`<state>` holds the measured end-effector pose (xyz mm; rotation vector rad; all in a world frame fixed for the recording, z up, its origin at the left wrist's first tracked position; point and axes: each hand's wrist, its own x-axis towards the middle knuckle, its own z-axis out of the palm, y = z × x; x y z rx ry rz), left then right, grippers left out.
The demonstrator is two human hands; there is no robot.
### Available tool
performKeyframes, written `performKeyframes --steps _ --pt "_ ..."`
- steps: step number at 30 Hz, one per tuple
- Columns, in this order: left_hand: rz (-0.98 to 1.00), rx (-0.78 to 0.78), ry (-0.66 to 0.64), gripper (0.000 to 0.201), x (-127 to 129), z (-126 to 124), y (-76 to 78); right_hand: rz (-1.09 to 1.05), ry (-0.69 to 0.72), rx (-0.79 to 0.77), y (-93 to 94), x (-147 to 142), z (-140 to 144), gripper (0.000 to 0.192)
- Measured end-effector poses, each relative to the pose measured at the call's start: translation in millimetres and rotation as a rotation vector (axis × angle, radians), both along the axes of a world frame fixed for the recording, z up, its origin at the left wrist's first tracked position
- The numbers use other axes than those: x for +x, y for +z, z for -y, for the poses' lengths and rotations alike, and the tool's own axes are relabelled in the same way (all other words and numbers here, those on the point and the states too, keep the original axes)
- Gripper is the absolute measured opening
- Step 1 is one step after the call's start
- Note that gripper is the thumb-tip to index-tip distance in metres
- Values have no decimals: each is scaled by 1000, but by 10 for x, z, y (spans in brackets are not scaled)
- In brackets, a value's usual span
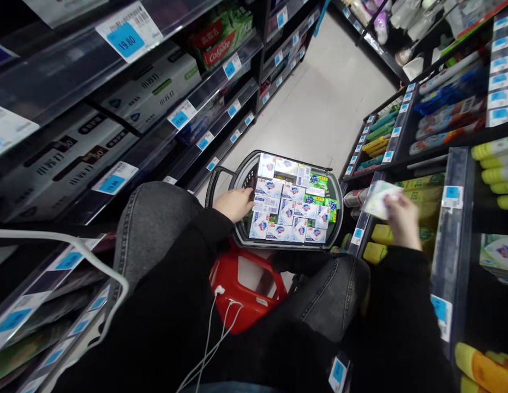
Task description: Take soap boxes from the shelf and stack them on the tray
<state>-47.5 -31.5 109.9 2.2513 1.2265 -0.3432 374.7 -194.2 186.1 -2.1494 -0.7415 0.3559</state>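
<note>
My right hand [403,218] grips a small white and pale-green soap box [382,200], blurred by motion, in front of the right-hand shelf. My left hand [234,204] reaches over the left side of a dark shopping basket [292,244], its fingers stretched out against the stacked boxes inside; some fingertips are hard to make out. White soap boxes with blue and red marks [286,212] fill much of the basket in rows. Several green packs [318,181] lie at the basket's right side.
A red stool or basket-like piece [245,284] stands between my knees, with white cables [216,330] hanging over it. Shelves of toothpaste boxes [221,46] rise at left. Yellow packs [378,234] sit on the right shelf. Aisle floor [315,103] stretches ahead.
</note>
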Motion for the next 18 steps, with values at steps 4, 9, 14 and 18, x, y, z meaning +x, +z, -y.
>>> performKeyframes --steps 4,9,14,18 --pt "-23 -13 4 47 -59 -9 -33 -561 43 14 -1097 -398 -692 38" --pt "-56 -23 15 43 -93 -22 -27 -691 30 -58 -1852 -447 -935 33" --pt "-70 -45 10 45 -40 -21 -37 -581 125 -160 -2056 -329 -909 42" --pt "-63 -54 -3 45 -14 -13 -74 -535 166 -231 -2064 -306 -910 45"
